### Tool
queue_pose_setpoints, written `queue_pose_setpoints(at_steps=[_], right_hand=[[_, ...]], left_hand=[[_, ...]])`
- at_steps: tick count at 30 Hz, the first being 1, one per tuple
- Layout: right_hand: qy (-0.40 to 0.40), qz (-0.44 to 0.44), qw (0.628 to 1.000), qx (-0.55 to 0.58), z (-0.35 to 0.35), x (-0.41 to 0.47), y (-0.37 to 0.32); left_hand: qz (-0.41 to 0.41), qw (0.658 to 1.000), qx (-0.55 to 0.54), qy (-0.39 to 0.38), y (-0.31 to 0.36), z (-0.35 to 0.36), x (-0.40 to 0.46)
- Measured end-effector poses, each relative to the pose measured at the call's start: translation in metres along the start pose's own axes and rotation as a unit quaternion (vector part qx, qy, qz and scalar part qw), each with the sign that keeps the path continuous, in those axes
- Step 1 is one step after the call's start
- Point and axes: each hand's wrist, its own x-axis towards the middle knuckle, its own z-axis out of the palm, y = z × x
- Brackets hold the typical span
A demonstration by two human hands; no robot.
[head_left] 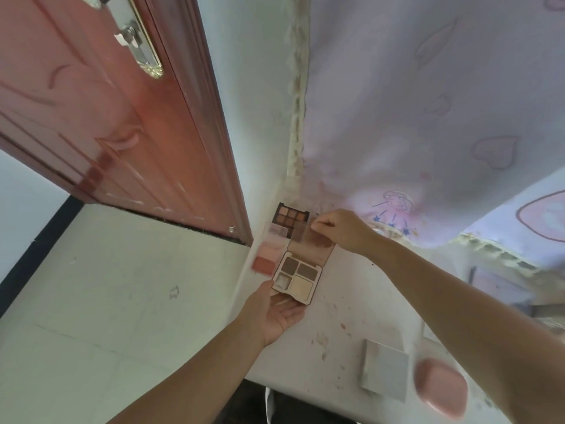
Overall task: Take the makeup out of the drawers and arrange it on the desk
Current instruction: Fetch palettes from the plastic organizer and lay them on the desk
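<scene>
Setting: a white desk [345, 304], stained with reddish flecks, pushed into a room corner; red-brown door [101, 111] at ten o'clock, pale lilac curtain [428, 102] with heart prints from twelve to three o'clock, tiled floor [107, 301] at eight o'clock. Item one: four-pan palette [298, 278], open, at the centre of view, two brown pans above a silvery and a cream pan; its base rests on the upturned palm and fingers of the left hand [276, 313], which cups it from below. Its hinged lid [310, 243] is pinched at the top edge by thumb and forefinger of the right hand [342, 229], other fingers curled. Step in hand, by judgement: setting this palette into the row at the far corner of the desk. Next move calls for lowering it flat onto a bare patch and releasing both grips without nudging neighbours. Item two: dark nine-pan eyeshadow palette [292, 217], at twelve o'clock of the held one, lying against the wall. Item three: pink blush strip [269, 252], blurred, just beside it at ten o'clock, close to the desk edge; liable to be knocked off. Item four: grey square compact [385, 371], at five o'clock, well apart. Item five: pink oval case [440, 390], blurred, just beside the compact. Drawers not in view.
</scene>
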Motion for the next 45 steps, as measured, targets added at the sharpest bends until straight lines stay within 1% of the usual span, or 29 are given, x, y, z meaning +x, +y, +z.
queue_pose_setpoints(at_steps=[4, 9, 11, 14, 16, 17, 19, 21, 22, 24, 26, 27, 28, 30, 31, 33, 35, 36, 38, 41, 45], right_hand=[[0.008, 0.001, 1.0, -0.009, 0.003, 0.008, -0.004], [0.02, 0.015, 0.999, -0.027, 0.005, 0.005, -0.009], [0.036, 0.036, 0.998, -0.029, 0.001, -0.007, -0.009], [0.068, 0.042, 0.996, -0.038, -0.011, -0.049, 0.004], [0.059, 0.052, 0.996, -0.039, -0.008, -0.091, 0.019], [0.038, 0.062, 0.996, -0.06, -0.001, -0.112, 0.027], [-0.031, 0.074, 0.986, -0.146, 0.02, -0.154, 0.04], [-0.094, 0.084, 0.964, -0.234, 0.043, -0.189, 0.048], [-0.109, 0.091, 0.952, -0.272, 0.056, -0.202, 0.052], [-0.112, 0.084, 0.931, -0.337, 0.076, -0.216, 0.06], [-0.065, 0.065, 0.932, -0.352, 0.085, -0.219, 0.07], [-0.041, 0.06, 0.935, -0.348, 0.087, -0.219, 0.071], [-0.033, 0.057, 0.947, -0.314, 0.085, -0.219, 0.066], [0.016, 0.039, 0.973, -0.225, 0.08, -0.216, 0.059], [0.044, 0.044, 0.982, -0.179, 0.074, -0.214, 0.056], [0.069, 0.054, 0.994, -0.07, 0.061, -0.207, 0.046], [0.076, 0.046, 0.996, -0.004, 0.052, -0.202, 0.037], [0.077, 0.036, 0.996, 0.014, 0.049, -0.2, 0.032], [0.073, 0.019, 0.997, 0.029, 0.044, -0.196, 0.026], [0.066, -0.009, 0.997, 0.025, 0.037, -0.188, 0.023], [0.051, -0.036, 0.998, 0.022, 0.026, -0.181, 0.018]], left_hand=[[-0.007, 1.0, -0.009, 0.021, 0.007, 0.002, -0.006], [-0.005, 1.0, 0.013, 0.02, 0.01, 0.004, -0.009], [-0.003, 0.999, 0.024, 0.021, 0.009, 0.004, -0.012], [-0.006, 0.997, 0.076, 0.018, -0.001, 0.004, -0.017], [-0.013, 0.99, 0.142, 0.007, -0.017, 0.004, -0.017], [-0.015, 0.983, 0.182, 0.0, -0.029, 0.005, -0.016], [-0.021, 0.966, 0.256, -0.014, -0.054, 0.007, -0.012], [-0.024, 0.951, 0.308, -0.024, -0.078, 0.009, -0.007], [-0.022, 0.945, 0.325, -0.026, -0.088, 0.011, -0.005], [-0.009, 0.936, 0.351, -0.031, -0.102, 0.016, -0.002], [0.004, 0.927, 0.372, -0.038, -0.112, 0.018, -0.002], [0.009, 0.924, 0.381, -0.039, -0.115, 0.019, -0.003], [0.017, 0.921, 0.388, -0.038, -0.117, 0.018, -0.004], [0.023, 0.916, 0.398, -0.039, -0.114, 0.017, -0.006], [0.011, 0.919, 0.391, -0.054, -0.111, 0.018, -0.009], [-0.043, 0.938, 0.326, -0.114, -0.102, 0.018, -0.017], [-0.075, 0.947, 0.254, -0.182, -0.092, 0.017, -0.025], [-0.071, 0.946, 0.24, -0.205, -0.089, 0.017, -0.028], [-0.045, 0.946, 0.227, -0.227, -0.084, 0.019, -0.033], [-0.021, 0.947, 0.218, -0.234, -0.078, 0.02, -0.036], [-0.008, 0.951, 0.208, -0.228, -0.074, 0.02, -0.038]])
